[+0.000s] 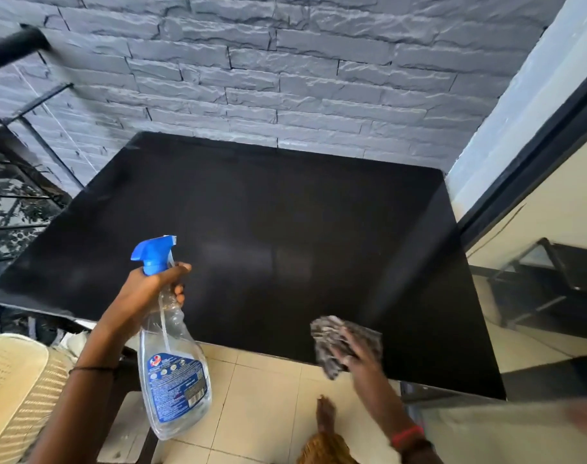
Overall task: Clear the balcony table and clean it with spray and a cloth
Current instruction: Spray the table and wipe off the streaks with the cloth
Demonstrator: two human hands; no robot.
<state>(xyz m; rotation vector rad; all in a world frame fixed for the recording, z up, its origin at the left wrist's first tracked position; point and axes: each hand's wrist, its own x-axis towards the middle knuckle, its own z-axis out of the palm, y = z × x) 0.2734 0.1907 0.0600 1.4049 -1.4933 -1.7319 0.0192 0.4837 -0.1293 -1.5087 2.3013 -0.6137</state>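
Head view looked down on the dark surface [285, 209] pushed up against a grey brick wall [285, 61], and from where things stood the job seemed to be at the spray-and-wipe stage. The left grip [148, 289] was curled round the neck of the spray bottle [173, 373], just under its blue trigger head, holding it above the near left edge with the nozzle aimed out over the top. The right grip [355, 360] lay with its fingers spread flat on the crumpled cloth [329, 329], pressing it onto the near right edge rather than clutching it, though that hand was blurred. A pale sheen sat across the middle; mist or glare, I could not tell.

To do it well, I'd have said: spray lightly and evenly over the far half too, not only the middle, and hold the nozzle low so the mist lands on the top and not on the wall. Then wipe in overlapping passes from the wall side towards the near edge, turning the cloth to a dry face as it dampens, since a dark top like that would likely show streaks.
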